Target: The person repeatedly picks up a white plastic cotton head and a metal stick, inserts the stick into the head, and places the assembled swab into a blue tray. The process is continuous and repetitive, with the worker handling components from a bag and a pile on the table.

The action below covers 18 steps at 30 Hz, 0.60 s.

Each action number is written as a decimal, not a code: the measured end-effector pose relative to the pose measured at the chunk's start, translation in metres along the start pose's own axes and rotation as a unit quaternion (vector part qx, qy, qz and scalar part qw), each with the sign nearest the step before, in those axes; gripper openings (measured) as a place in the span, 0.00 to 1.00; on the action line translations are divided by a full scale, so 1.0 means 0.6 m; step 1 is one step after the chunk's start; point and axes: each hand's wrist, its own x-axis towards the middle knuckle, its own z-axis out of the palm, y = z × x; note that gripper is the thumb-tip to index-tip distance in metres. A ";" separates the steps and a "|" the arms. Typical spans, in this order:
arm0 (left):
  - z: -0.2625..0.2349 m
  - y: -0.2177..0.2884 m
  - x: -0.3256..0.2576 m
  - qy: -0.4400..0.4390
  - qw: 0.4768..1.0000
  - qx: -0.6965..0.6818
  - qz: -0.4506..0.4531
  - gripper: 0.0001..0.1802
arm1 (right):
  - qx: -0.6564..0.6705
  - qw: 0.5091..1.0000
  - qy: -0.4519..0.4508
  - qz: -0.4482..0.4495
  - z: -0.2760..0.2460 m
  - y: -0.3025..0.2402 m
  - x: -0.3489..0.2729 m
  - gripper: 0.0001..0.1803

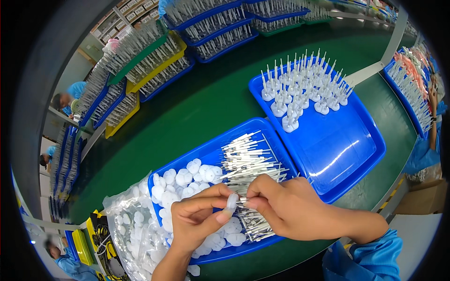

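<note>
Pinched between the thumb and index finger of the left hand (199, 220), a translucent white plastic disc (232, 202) stands nearly edge-on, its face turned toward three o'clock. From that side the right hand (302, 206) presses thumb and forefinger together on a slim rod (243, 200) with a shiny end, which meets the disc or sits just beside it; the fingers hide whether it is seated. Both parts are above the blue parts tray (253, 124).

For a clean fit, the rod is best kept square to the disc and lined up on its middle, the left fingertips bracing the rim so that it cannot tip. A grip close to the rod's working end should give better control; pushing at a slant could bend the rod or mark the soft-looking plastic.

Loose discs (183, 178) lie toward ten o'clock of the hands, and a heap of white rods (248, 159) at twelve. Toward one o'clock, upright rod-and-base pieces (290, 124) crowd the far end of a second blue tray (328, 150).
</note>
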 end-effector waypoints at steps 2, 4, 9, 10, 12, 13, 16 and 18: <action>0.000 -0.002 0.000 0.000 1.000 0.006 0.000 0.14 | -0.053 0.998 0.018 -0.016 0.008 -0.002 -0.002 0.09; 0.003 -0.002 -0.001 0.005 1.000 0.029 0.007 0.15 | -0.088 0.995 0.033 -0.027 0.014 -0.002 -0.005 0.10; 0.007 -0.003 -0.005 0.015 0.998 0.067 0.002 0.16 | -0.090 0.992 0.051 -0.068 0.019 0.001 -0.003 0.10; 0.007 -0.004 -0.004 0.016 0.997 0.074 0.004 0.16 | -0.087 0.993 0.046 -0.057 0.019 0.000 -0.002 0.10; 0.006 -0.004 -0.004 0.022 0.995 0.100 0.012 0.16 | -0.081 0.995 0.034 -0.037 0.020 -0.002 0.000 0.09; 0.005 -0.003 -0.004 0.026 0.992 0.119 0.017 0.16 | -0.065 0.996 0.043 -0.047 0.023 0.002 0.000 0.08; 0.006 0.003 0.002 0.014 0.969 0.225 0.100 0.18 | -0.033 0.992 0.075 -0.101 0.023 0.020 0.009 0.06; 0.008 0.007 0.004 0.021 0.952 0.270 0.145 0.19 | -0.017 0.982 0.100 -0.157 0.019 0.023 0.019 0.07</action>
